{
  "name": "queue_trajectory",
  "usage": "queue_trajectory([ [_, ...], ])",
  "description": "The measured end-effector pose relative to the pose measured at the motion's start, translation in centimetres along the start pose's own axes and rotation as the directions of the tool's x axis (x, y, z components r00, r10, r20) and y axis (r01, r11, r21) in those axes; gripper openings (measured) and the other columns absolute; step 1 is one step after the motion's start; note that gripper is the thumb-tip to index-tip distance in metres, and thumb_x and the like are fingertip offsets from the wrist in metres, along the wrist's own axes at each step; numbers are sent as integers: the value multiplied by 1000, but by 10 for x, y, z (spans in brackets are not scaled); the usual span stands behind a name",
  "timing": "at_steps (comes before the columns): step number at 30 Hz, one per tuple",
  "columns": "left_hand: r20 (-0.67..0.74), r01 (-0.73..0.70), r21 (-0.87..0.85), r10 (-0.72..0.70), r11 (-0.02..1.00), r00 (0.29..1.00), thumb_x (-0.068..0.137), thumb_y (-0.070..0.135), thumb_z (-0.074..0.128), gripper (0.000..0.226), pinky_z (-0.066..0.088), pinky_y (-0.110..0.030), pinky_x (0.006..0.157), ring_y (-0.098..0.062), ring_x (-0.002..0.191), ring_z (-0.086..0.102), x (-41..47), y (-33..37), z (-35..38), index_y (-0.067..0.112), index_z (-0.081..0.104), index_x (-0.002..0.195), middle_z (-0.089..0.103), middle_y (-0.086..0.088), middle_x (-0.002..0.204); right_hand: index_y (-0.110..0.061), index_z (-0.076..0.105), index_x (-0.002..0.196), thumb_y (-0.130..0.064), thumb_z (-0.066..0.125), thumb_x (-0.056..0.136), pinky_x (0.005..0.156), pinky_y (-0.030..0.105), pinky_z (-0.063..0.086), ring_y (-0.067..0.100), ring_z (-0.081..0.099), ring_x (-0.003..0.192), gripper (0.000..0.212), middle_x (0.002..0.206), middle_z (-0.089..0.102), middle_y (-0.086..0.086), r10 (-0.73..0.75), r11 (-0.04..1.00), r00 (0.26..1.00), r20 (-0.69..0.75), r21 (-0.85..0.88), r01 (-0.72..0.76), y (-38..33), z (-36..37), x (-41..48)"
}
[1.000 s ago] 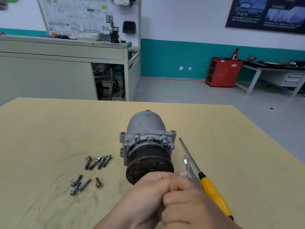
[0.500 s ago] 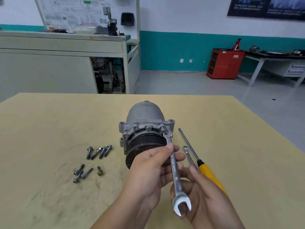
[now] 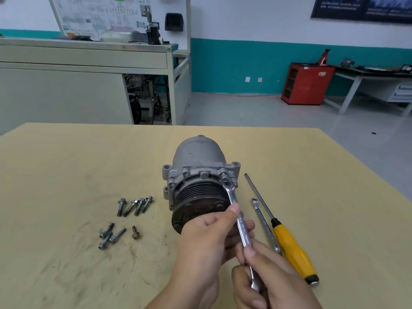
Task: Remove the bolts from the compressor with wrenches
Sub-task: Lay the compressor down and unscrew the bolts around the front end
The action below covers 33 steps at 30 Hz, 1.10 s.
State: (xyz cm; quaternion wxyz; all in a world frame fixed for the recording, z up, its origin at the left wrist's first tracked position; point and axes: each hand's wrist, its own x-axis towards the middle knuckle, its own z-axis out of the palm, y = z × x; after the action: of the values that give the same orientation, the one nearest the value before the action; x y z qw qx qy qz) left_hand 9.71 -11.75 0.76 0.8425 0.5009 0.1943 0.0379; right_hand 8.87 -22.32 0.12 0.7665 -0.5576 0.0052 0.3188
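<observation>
Steel bolts (image 3: 133,206) lie freed left of the fingers; left hand (image 3: 207,237) and right hand (image 3: 274,284) clasp the wrench (image 3: 240,224), seated beyond them on a flange bolt (image 3: 223,175) of the compressor (image 3: 198,157), so work remains.

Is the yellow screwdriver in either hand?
No, the yellow screwdriver lies on the table; left hand and right hand hold the wrench.

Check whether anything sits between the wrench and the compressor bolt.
Nothing visible does: the wrench has its far end on the bolt at the compressor flange's right; left hand and right hand grip its shank.
</observation>
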Motion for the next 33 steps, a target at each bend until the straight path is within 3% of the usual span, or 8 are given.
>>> queue_trajectory([
  [3, 32, 22, 22, -22, 1000, 999, 78, 23, 69, 23, 48, -19, 48, -12, 45, 57, -2, -4, 0, 4, 74, 66, 69, -28, 79, -14, 54, 57, -15, 44, 91, 38, 17, 16, 11, 18, 31, 36, 37, 25, 6, -46, 995, 998, -52, -87, 41, 5, -3, 2],
  [7, 40, 13, 6, -13, 1000, 999, 79, 19, 67, 22, 48, -18, 48, -20, 64, 60, 0, -8, -4, 5, 74, 64, 67, -20, 65, -13, 55, 58, -16, 43, 92, 38, 15, 15, 11, 17, 31, 37, 36, 23, 5, -27, 998, 997, -71, -67, 22, 6, 0, 2],
  [11, 20, 14, -3, -14, 1000, 1000, 74, 21, 70, 21, 48, -20, 47, -14, 58, 67, 0, -7, -5, 2, 74, 67, 62, -35, 81, -8, 53, 61, -14, 43, 93, 37, 12, 15, 9, 17, 29, 33, 36, 22, 5, -20, 1000, 996, -89, 21, 22, 7, 9, 0],
  [18, 41, 4, -60, -1, 998, 999, 57, 31, 70, 27, 51, -22, 52, -17, 59, 67, 2, -6, -8, 5, 74, 64, 54, -20, 59, -9, 55, 57, -12, 44, 92, 36, 10, 14, 9, 16, 26, 36, 33, 24, 5, -74, 997, 987, -141, -7, 74, 5, 21, 0],
  [21, 49, 10, -81, -6, 997, 999, 59, 30, 70, 25, 52, -21, 54, -18, 62, 67, 2, -8, -8, 5, 74, 63, 50, -11, 45, -2, 54, 69, -15, 43, 93, 34, 12, 15, 11, 17, 26, 29, 34, 25, 7, -63, 996, 988, -143, -79, 52, 1, 22, -1],
  [26, 71, 62, -106, -54, 992, 996, 62, 28, 68, 21, 49, -19, 46, -15, 51, 64, 1, -7, -7, 8, 74, 61, 73, -17, 75, -23, 67, 72, -26, 40, 94, 34, 18, 20, 14, 23, 30, 35, 35, 31, 7, -81, 962, 985, -150, -269, 38, -5, 21, 1],
  [29, 79, 69, -100, -61, 993, 995, 60, 31, 68, 22, 47, -20, 46, -13, 45, 51, 1, -7, -6, 11, 75, 64, 73, -15, 76, -7, 55, 65, -22, 39, 96, 35, 18, 22, 15, 26, 31, 38, 36, 32, 6, -119, 933, 979, -167, -356, 52, -4, 19, 1],
  [33, 90, 99, -150, -86, 984, 992, 63, 28, 66, 21, 40, -15, 39, -7, 30, 38, 3, -7, -5, 10, 75, 62, 72, -14, 70, -8, 48, 68, -18, 40, 96, 34, 14, 24, 8, 30, 27, 31, 34, 34, -2, -235, 851, 940, -249, -520, 76, 2, 18, 5],
])
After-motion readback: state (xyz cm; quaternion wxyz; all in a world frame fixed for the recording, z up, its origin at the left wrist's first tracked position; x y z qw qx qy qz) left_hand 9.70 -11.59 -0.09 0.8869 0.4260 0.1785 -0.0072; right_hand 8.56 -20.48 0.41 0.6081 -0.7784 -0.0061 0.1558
